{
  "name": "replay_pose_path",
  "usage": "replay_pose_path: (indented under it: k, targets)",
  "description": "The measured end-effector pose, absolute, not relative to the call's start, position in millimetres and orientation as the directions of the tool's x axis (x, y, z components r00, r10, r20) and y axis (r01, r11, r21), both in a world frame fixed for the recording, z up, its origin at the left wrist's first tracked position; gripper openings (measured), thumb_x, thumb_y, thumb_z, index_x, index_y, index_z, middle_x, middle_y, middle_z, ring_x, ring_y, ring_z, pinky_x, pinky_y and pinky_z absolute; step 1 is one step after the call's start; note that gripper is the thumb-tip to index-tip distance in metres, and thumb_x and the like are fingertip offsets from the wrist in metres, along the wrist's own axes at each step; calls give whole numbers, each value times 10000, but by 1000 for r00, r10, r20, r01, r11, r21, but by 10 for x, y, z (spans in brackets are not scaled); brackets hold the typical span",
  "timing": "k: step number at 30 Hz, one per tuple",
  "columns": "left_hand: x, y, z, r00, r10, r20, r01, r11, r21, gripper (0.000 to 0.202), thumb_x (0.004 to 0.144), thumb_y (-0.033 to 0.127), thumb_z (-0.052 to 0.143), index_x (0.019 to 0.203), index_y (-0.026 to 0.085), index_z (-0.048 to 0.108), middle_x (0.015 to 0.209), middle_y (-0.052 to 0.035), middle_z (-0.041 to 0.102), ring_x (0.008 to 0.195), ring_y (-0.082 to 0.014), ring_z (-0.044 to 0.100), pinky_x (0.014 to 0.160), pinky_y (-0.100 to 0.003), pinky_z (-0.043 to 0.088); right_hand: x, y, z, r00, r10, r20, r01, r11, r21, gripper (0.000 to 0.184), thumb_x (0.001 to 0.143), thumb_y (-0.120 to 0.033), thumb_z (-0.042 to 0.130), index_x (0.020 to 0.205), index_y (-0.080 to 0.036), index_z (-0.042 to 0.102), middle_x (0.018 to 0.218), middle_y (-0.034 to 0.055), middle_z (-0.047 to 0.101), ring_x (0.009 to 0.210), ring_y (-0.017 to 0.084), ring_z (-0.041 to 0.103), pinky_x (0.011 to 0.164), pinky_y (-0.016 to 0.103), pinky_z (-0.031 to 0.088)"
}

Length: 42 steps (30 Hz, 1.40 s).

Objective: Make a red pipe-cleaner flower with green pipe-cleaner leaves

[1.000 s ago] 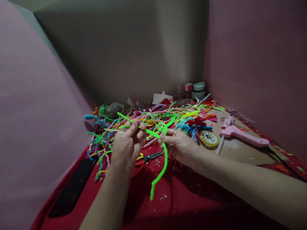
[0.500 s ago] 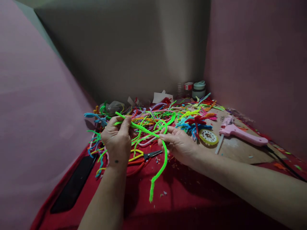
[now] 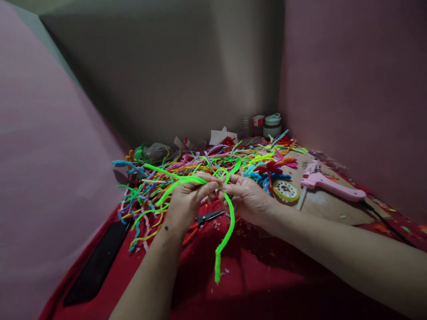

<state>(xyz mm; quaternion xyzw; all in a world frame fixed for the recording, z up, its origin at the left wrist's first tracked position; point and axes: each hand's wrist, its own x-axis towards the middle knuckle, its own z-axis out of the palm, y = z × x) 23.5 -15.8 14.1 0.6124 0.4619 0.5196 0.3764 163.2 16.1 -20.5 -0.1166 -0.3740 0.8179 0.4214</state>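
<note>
Pinching the bright green fuzzy stems (image 3: pixel 229 226) at one place, the left hand (image 3: pixel 190 195) and the right hand (image 3: pixel 248 195) meet above the near side of the pile of coloured stems (image 3: pixel 143 191). The fingers of both hands are closed on the green work, tip to tip, so the exact crossing is hidden; I cannot tell how many strands they hold there. Two green ends spread to the left over the left hand, small loops stand on the far side of the fingers, and one long tail hangs toward the near side, above the red-covered worktop (image 3: pixel 247 275).

The step in hand seems to be bending or twisting the stems at this crossing. To do it well, I judge that the right fingers should hold the loops firmly, without flattening them, while the left fingers turn the strands in short, tight movements close to the crossing. The hanging tail should stay away from the scissors (image 3: pixel 211 216) lying below the hands, and from the loose stems, where it could catch.
</note>
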Motion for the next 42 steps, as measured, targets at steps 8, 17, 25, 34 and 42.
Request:
replay_pose_path:
  k: [8,17,25,34,42]
  targets:
    - [229,-146,138,-64,964,257,99,-250,963,122,726,258,644,768,148,674,550,-3,603,454,-94,510,436,-208,398,1648,179,-191,-624,762,176,-638,-366,-677,253,612,-112,670,841,-146,567,660,4,639,551,94,565,492,199,414]
    - [357,-179,78,-185,943,275,106,-260,960,147,661,263,697,756,151,685,596,-3,623,475,-104,529,459,-220,418,1587,62,-162,-420,858,297,-639,-46,-768,311,601,-218,747,825,-186,534,743,-32,590,678,89,568,677,239,478]
    - [380,-217,62,-198,908,370,246,-319,915,116,742,272,634,774,166,666,532,21,591,469,-95,523,464,-206,415,1633,21,-113,-358,878,318,-550,77,-831,240,703,-287,678,897,-193,576,716,-27,590,559,69,522,535,203,441]
    - [456,-255,57,-174,784,596,447,-477,757,48,741,209,634,763,168,646,833,-33,675,735,-145,637,661,-249,510,1648,44,-119,-262,919,294,-418,167,-893,169,813,-311,533,706,-181,523,549,-29,547,474,100,536,487,235,436]
    - [398,-229,-21,-104,684,722,612,-528,589,9,780,180,593,776,175,601,836,-19,671,767,-138,640,704,-254,515,1636,14,-133,-252,913,320,-459,178,-870,141,793,-276,559,712,-175,502,608,-25,582,499,92,560,467,214,449]
